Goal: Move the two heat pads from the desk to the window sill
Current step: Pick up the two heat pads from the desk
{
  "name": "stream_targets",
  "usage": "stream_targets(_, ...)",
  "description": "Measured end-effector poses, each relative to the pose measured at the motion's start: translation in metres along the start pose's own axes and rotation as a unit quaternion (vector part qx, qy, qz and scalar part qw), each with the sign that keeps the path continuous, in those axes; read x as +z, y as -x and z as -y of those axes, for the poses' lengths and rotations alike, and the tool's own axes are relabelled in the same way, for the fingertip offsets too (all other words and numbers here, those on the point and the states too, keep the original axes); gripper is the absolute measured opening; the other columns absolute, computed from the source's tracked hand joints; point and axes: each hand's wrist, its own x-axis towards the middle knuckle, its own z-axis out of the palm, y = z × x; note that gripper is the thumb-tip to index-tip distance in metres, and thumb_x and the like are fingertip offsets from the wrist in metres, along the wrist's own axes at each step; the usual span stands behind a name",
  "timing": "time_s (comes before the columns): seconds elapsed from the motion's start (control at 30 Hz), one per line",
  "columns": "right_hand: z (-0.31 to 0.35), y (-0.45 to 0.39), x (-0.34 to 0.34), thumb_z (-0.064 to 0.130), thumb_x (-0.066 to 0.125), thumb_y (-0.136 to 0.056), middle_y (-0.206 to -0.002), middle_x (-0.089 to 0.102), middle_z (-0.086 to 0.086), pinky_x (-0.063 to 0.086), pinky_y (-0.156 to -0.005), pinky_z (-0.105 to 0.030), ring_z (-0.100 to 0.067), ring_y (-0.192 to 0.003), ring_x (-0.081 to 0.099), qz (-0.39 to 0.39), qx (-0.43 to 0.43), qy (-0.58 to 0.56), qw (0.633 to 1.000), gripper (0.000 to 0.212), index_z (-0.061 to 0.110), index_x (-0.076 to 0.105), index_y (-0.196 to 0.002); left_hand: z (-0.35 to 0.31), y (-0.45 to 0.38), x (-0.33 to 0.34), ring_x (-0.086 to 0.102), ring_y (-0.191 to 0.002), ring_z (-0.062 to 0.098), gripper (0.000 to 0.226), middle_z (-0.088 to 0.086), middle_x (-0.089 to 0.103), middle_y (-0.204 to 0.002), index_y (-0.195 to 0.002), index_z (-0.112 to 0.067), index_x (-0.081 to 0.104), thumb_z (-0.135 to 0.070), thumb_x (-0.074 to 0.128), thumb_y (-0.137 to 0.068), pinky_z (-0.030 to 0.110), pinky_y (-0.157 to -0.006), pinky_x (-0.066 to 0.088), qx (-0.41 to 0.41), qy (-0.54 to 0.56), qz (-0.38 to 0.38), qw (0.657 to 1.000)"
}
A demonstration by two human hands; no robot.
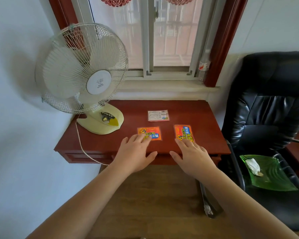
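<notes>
Two heat pads (149,133) on red desk (188,109).

Reddish-brown wooden desk (188,109): smooth, semi-gloss lacquer. Two orange rectangular heat pads (153,131) (183,132): glossy plastic film wrappers. White flat packet (158,115): shiny printed plastic. Cream desk fan (81,69): wire grille, smooth plastic base. Black office chair (266,100): creased glossy leather-like upholstery. Green ribbed dish (273,175): translucent, glass-like.

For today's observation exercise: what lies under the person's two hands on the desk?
Each hand covers the near edge of an orange heat pad: left hand on the left pad, right hand on the right pad. The pads lie flat on the desk. Print beneath the fingers is hidden.
</notes>
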Motion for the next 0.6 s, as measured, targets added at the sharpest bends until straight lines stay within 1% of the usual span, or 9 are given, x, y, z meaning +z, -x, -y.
stream_targets(0.1,0.002,-0.028,0.008,0.061,0.030,-0.095,-0.159,0.030,0.000,0.025,-0.116,-0.045,-0.023,-0.145,0.028,0.007,0.024,-0.003,1.000,0.067,0.028,0.019,-0.152,0.012,-0.023,0.010,0.027,-0.146,0.025,0.070,0.005,0.030,-0.160,-0.151,-0.024,0.026,-0.063,0.030,-0.092,0.052,-0.118,0.022,0.016,0.005,0.000,1.000)
stream_targets(0.17,0.001,-0.041,0.013,0.061,0.030,-0.095,-0.159,0.030,0.000,0.026,-0.115,-0.045,-0.023,-0.145,0.028,0.007,0.035,0.000,0.999,0.066,0.028,0.020,-0.151,0.019,-0.037,0.019,0.025,-0.147,0.026,0.070,0.005,0.028,-0.161,-0.152,-0.025,0.025,-0.062,0.030,-0.093,0.053,-0.118,0.021,0.020,0.014,0.014,1.000)
stream_targets(0.3,-0.007,-0.061,0.023,0.060,0.029,-0.095,-0.159,0.029,-0.002,0.028,-0.114,-0.045,-0.025,-0.145,0.027,0.007,0.044,0.008,0.999,0.067,0.026,0.020,-0.152,0.026,-0.062,0.039,0.026,-0.147,0.028,0.068,0.004,0.028,-0.161,-0.152,-0.024,0.022,-0.059,0.032,-0.095,0.052,-0.118,0.023,0.020,0.032,0.028,0.999)
stream_targets(0.5,-0.036,-0.096,0.046,0.061,0.029,-0.095,-0.159,0.030,-0.003,0.030,-0.113,-0.044,-0.025,-0.145,0.029,0.009,0.061,0.003,0.998,0.070,0.027,0.013,-0.153,0.025,-0.102,0.071,0.026,-0.147,0.026,0.068,0.004,0.029,-0.161,-0.153,-0.024,0.021,-0.058,0.030,-0.095,0.051,-0.117,0.026,0.017,0.042,0.033,0.998)
stream_targets(0.6,-0.053,-0.119,0.057,0.060,0.031,-0.095,-0.158,0.031,-0.003,0.031,-0.113,-0.044,-0.025,-0.144,0.030,0.006,0.062,-0.007,0.998,0.068,0.027,0.016,-0.153,0.024,-0.127,0.088,0.022,-0.149,0.027,0.067,0.005,0.027,-0.162,-0.153,-0.025,0.021,-0.058,0.030,-0.096,0.052,-0.117,0.025,0.012,0.046,0.047,0.998)
